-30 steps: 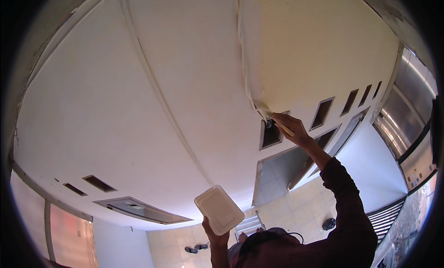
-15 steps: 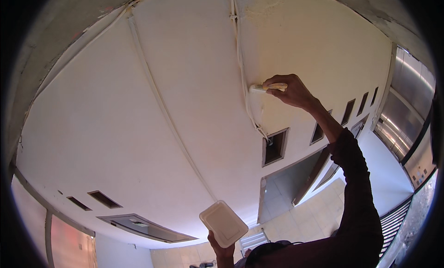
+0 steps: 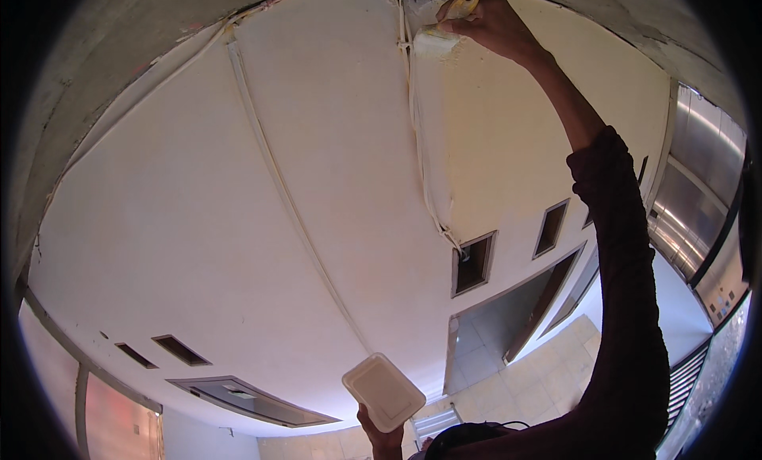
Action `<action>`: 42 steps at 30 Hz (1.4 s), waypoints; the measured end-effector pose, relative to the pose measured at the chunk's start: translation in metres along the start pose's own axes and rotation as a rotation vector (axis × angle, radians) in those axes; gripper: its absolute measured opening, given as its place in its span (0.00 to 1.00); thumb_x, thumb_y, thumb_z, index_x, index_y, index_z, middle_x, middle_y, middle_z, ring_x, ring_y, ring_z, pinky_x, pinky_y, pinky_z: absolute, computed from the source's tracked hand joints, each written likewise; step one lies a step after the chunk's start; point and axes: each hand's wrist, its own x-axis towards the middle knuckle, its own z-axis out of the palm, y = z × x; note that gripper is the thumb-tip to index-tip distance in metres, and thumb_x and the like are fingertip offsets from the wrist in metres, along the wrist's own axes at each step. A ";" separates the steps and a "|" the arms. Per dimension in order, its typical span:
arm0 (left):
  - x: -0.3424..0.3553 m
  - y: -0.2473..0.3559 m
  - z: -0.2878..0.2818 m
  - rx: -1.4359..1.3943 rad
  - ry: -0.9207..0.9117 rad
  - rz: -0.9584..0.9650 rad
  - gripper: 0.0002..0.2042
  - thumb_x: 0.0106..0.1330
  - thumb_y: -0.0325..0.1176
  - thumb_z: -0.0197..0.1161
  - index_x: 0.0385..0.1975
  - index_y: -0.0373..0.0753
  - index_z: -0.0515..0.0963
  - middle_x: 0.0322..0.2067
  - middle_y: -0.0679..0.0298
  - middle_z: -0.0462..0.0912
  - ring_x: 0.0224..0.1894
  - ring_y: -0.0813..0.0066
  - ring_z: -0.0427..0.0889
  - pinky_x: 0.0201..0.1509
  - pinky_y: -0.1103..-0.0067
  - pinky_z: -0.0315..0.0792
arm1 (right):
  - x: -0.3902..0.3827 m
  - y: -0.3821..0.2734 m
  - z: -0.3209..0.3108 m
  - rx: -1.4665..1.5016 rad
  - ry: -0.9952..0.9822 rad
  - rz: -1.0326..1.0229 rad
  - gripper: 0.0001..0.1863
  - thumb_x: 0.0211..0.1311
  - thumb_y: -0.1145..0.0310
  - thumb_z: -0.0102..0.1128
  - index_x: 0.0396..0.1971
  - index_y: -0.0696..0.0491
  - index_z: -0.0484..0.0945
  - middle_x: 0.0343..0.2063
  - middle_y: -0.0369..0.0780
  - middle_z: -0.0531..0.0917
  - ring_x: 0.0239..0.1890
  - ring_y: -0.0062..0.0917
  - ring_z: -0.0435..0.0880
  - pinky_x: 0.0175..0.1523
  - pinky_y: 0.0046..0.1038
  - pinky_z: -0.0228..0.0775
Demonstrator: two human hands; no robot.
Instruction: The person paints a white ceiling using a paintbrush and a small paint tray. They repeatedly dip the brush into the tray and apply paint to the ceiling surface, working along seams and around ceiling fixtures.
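Observation:
With my arm stretched high, my right hand (image 3: 496, 30) grips a paintbrush (image 3: 462, 6) by its yellowish handle. Its pale bristles press against the upper wall, just right of the cables (image 3: 409, 71) that run down it. Fresh white paint covers a strip beside those cables, against the cream-yellow wall (image 3: 548, 111) further right. Low in the view, my left hand (image 3: 382, 436) holds a white rectangular plastic tub (image 3: 384, 392) from below and behind. What the tub contains does not show.
A dark square opening (image 3: 474, 264) sits in the wall where the cables end. Below it is a doorway (image 3: 504, 321) with an open door. A second cable trunking (image 3: 278, 174) runs down the white wall to the left. Grey concrete (image 3: 103, 87) borders the top.
My right hand has moved the paintbrush up along the cables, from mid-wall to near the top. The left hand and tub stay almost in place, slightly lower.

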 end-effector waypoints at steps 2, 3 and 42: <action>-0.002 0.001 -0.002 0.004 -0.008 0.001 0.35 0.66 0.63 0.54 0.67 0.48 0.62 0.57 0.62 0.73 0.59 0.59 0.73 0.57 0.55 0.73 | 0.013 0.003 0.002 -0.059 0.076 -0.108 0.08 0.59 0.69 0.68 0.38 0.54 0.84 0.34 0.39 0.87 0.37 0.32 0.85 0.42 0.33 0.78; -0.001 0.001 -0.002 0.014 -0.009 -0.002 0.35 0.66 0.63 0.54 0.67 0.48 0.62 0.57 0.62 0.73 0.59 0.59 0.73 0.57 0.55 0.73 | 0.012 0.005 0.000 -0.079 0.140 -0.113 0.08 0.60 0.69 0.68 0.38 0.54 0.84 0.34 0.39 0.87 0.36 0.31 0.85 0.42 0.33 0.77; 0.012 -0.005 0.000 -0.125 -0.071 -0.102 0.29 0.71 0.56 0.53 0.65 0.45 0.64 0.55 0.62 0.77 0.56 0.60 0.79 0.53 0.58 0.79 | -0.169 0.009 0.081 -0.218 0.080 -0.383 0.19 0.56 0.76 0.68 0.49 0.49 0.81 0.49 0.37 0.84 0.50 0.31 0.85 0.53 0.30 0.82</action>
